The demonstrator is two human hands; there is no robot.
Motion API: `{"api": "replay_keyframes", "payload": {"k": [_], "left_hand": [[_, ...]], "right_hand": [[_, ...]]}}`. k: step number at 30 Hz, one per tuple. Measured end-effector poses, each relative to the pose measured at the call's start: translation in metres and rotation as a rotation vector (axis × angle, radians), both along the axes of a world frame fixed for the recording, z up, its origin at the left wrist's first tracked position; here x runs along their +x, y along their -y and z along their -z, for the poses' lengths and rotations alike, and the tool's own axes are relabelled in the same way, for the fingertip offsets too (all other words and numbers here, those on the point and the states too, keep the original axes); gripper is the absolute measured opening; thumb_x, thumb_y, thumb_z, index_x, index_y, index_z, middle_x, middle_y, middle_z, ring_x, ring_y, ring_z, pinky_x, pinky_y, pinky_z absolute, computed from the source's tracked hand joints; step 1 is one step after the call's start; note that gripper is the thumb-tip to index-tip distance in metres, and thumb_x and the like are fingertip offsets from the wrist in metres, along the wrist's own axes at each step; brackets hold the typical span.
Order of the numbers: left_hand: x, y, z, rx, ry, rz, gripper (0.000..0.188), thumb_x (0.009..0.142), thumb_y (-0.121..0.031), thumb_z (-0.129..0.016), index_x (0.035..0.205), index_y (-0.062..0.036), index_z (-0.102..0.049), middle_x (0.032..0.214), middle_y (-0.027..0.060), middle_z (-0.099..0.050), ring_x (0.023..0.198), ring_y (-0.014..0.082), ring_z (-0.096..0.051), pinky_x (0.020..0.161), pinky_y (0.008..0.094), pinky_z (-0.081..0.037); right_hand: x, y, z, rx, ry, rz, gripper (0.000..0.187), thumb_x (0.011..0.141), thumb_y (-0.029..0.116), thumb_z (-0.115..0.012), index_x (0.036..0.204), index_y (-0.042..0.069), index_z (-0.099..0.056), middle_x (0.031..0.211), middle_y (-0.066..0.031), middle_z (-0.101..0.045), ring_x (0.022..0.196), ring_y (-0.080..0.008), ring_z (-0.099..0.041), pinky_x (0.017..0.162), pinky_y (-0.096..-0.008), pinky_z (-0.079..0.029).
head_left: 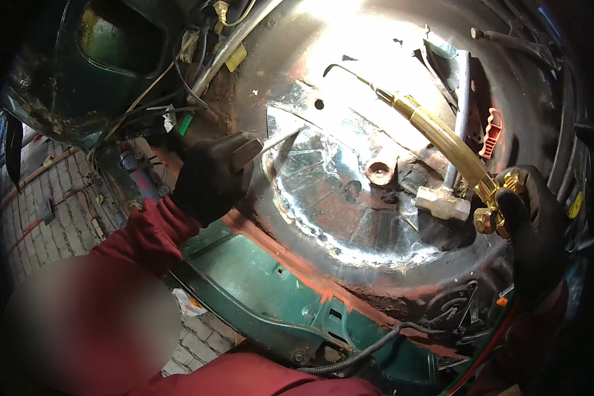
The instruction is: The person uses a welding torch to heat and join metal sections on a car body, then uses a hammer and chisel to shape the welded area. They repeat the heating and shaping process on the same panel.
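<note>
My left hand (219, 173), in a black glove, is closed round a thin metal rod (280, 140). Its far end points over a shiny sheet-metal patch (310, 168) in a round car-body well. A rough weld bead (317, 236) curves along the patch's near edge. On the right, my gloved right hand (534, 224) grips a brass gas torch (442, 135) by its valve end. The torch's thin, bent tip (333, 68) reaches up and left over the brightly lit metal. I see no flame at it. Red and green hoses (492, 346) run below this hand.
A hammer (443, 203) lies in the well, near a red plastic handle (491, 134). Spanners (465, 303) sit at the lower right. A green body panel (251, 264) borders the near side, with a dark cable (369, 353). Paving (53, 204) shows at left.
</note>
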State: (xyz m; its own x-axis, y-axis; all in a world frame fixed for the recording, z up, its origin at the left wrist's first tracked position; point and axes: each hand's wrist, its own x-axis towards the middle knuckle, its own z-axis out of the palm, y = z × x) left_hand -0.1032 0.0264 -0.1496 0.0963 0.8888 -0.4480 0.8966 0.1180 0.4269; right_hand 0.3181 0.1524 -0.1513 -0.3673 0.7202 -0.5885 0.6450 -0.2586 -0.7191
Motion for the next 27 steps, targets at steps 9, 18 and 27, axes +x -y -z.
{"api": "replay_keyframes", "payload": {"k": [9,18,27], "left_hand": [[0.001,0.013,-0.006,-0.114,-0.044,-0.239,0.023,0.102,-0.001,-0.061,0.122,0.0017,-0.072,0.078,0.0098,-0.072,0.067,0.0122,-0.072,0.062,0.0312,-0.058],[0.015,0.028,-0.002,-0.205,0.094,0.201,0.025,0.09,-0.006,-0.068,0.115,-0.0028,-0.072,0.125,0.0168,-0.073,0.118,0.0339,-0.071,0.095,0.0458,-0.057],[0.128,0.039,-0.035,-0.36,0.197,0.657,0.032,0.087,-0.009,-0.069,0.117,-0.0101,-0.077,0.108,0.0066,-0.074,0.102,0.0264,-0.073,0.078,0.0424,-0.063]], "right_hand": [[-0.008,0.025,0.001,-0.009,-0.017,-0.019,0.064,0.107,0.054,-0.066,0.132,-0.004,-0.062,0.104,-0.0146,-0.072,0.094,-0.0183,-0.068,0.086,-0.0335,-0.055],[0.025,0.055,-0.033,-0.023,0.083,0.013,0.055,0.107,0.057,-0.064,0.118,0.002,-0.067,0.089,-0.0105,-0.069,0.08,-0.0184,-0.067,0.073,-0.0351,-0.052],[0.092,0.133,-0.101,-0.165,0.022,0.316,0.04,0.109,0.04,-0.068,0.118,0.002,-0.062,0.089,-0.0127,-0.069,0.08,-0.0187,-0.066,0.073,-0.0377,-0.053]]}}
